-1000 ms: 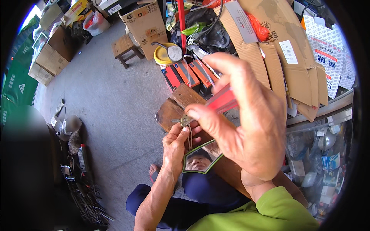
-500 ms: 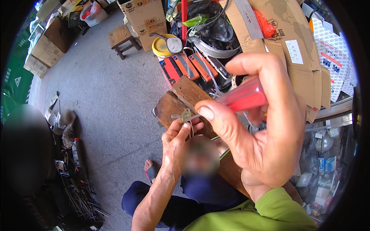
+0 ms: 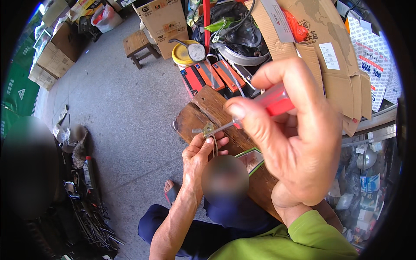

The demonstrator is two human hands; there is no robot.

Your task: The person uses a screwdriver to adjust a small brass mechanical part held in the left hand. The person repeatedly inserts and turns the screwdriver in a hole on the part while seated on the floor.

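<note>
My left hand (image 3: 197, 154) pinches a small brass-coloured bracket (image 3: 209, 129) with a short pin and thin metal strands hanging from it. My right hand (image 3: 297, 134) is curled round a screwdriver with a translucent red handle (image 3: 277, 104), its metal shaft reaching down-left to the bracket; whether the tip is seated in it I cannot tell. Below them a green-framed mirror (image 3: 253, 159) is partly covered by a blurred patch. The worn wooden bench (image 3: 193, 115) lies beneath my hands.
Red and orange batteries (image 3: 209, 74), a yellow tub (image 3: 181, 55) and cardboard sheets (image 3: 333, 95) crowd the far side. A wooden stool (image 3: 133, 42) stands beside boxes. Metal rods and clutter (image 3: 93, 216) lie at the left, a glass-fronted case (image 3: 364, 190) at the right.
Compared with a second ago, my right hand and screwdriver are further right, exposing the shaft. Compared with half a second ago, the hand sits slightly higher. My left hand still holds the bracket.
</note>
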